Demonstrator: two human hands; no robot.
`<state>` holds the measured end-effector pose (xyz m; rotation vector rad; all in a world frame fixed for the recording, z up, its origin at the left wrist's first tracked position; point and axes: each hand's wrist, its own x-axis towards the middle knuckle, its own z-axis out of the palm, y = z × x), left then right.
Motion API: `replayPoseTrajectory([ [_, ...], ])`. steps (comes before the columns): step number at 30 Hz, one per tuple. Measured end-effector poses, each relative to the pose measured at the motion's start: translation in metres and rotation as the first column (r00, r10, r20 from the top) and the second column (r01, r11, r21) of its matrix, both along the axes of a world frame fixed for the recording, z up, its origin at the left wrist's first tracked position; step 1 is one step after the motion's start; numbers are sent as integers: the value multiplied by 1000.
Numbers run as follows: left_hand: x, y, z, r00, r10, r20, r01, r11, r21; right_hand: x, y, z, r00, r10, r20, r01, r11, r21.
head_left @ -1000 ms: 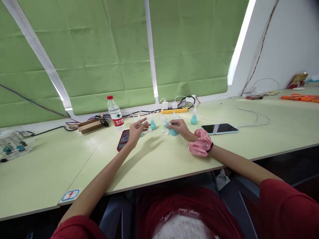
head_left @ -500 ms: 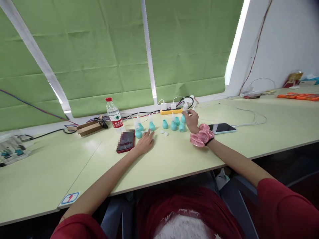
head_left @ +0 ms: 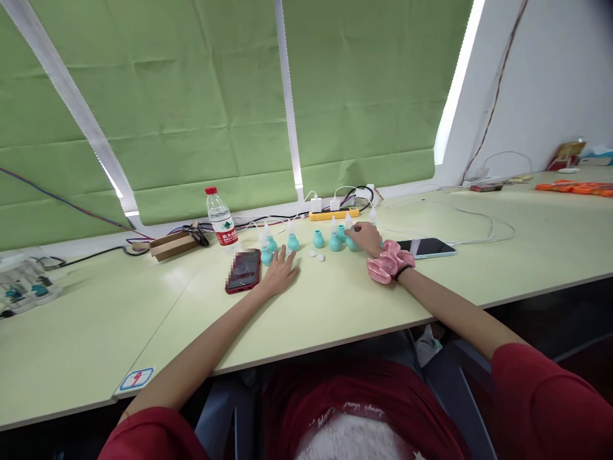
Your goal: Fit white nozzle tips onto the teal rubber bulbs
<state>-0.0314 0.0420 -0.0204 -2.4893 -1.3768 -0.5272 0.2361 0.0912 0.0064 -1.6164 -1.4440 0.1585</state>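
Note:
My left hand (head_left: 281, 273) rests palm down on the table, fingers spread, holding nothing. Close to its fingertips stand teal squeeze bulbs with clear nozzles, including one bulb (head_left: 293, 243) just beyond and another (head_left: 267, 257) to the left. Farther right, my right hand (head_left: 366, 239) has its thumb and fingers closed at the neck of a teal squeeze bulb (head_left: 351, 244) topped by a clear nozzle (head_left: 349, 220). Left of that hand are a nozzled bulb (head_left: 334, 243) and an open-necked bulb (head_left: 318, 239). Two small whitish pieces (head_left: 317, 256) lie between my hands.
A red-cased phone (head_left: 243, 271) lies left of my left hand, below a water bottle (head_left: 222, 220). Another phone (head_left: 428, 248) with a white cable is beside my right wrist. Behind are a yellow power strip (head_left: 334, 214) and a cardboard box (head_left: 173, 245).
My right hand has come down and slightly nearer to me; the nozzled bulb at its fingers now sits lower. My left hand stays in place, its fingers a little more spread.

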Motion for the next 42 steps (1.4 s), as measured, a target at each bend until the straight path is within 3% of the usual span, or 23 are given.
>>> replayPoseTrajectory([
  [4, -1, 3, -3, 999, -2, -36, 0, 998, -61, 1, 3, -3, 997, -4, 79, 5, 1000, -8],
  [8, 1, -1, 2, 997, -66, -51, 63, 996, -59, -4, -1, 0, 995, -89, 36, 82, 985, 155],
  [12, 3, -7, 7, 993, -120, 20, 121, 992, -44, -11, -13, 7, 993, -111, 45, 76, 876, 476],
  [16, 2, -6, 5, 995, -64, 79, 69, 996, -62, -21, -25, 8, 989, -21, 146, -70, 802, 593],
  [19, 1, -3, 2, 996, -59, 72, 69, 987, -148, -34, -36, 4, 927, 195, 320, -345, 778, 525],
  [22, 1, -2, 1, 988, -125, 90, 139, 975, -172, -50, -45, -4, 748, 453, 485, -626, 725, 287],
  [24, 1, -2, 3, 978, -169, 126, 188, 969, -162, -56, -48, -10, 645, 547, 534, -701, 701, 129],
  [27, 1, -3, 7, 965, -166, 204, 196, 971, -139, -57, -46, -17, 559, 620, 550, -719, 693, -52],
  [29, 1, -2, 7, 965, -123, 234, 154, 981, -121, -54, -41, -19, 561, 641, 524, -703, 703, -106],
  [34, 0, 5, -2, 985, -13, 170, 40, 987, -158, -55, -39, -18, 666, 544, 510, -640, 768, 17],
  [38, 1, 7, -3, 993, -29, 116, 57, 968, -245, -62, -50, -15, 591, 527, 610, -684, 728, 34],
  [42, 2, 2, 4, 976, -133, 174, 166, 967, -193, -64, -54, -15, 548, 556, 625, -681, 730, -52],
])
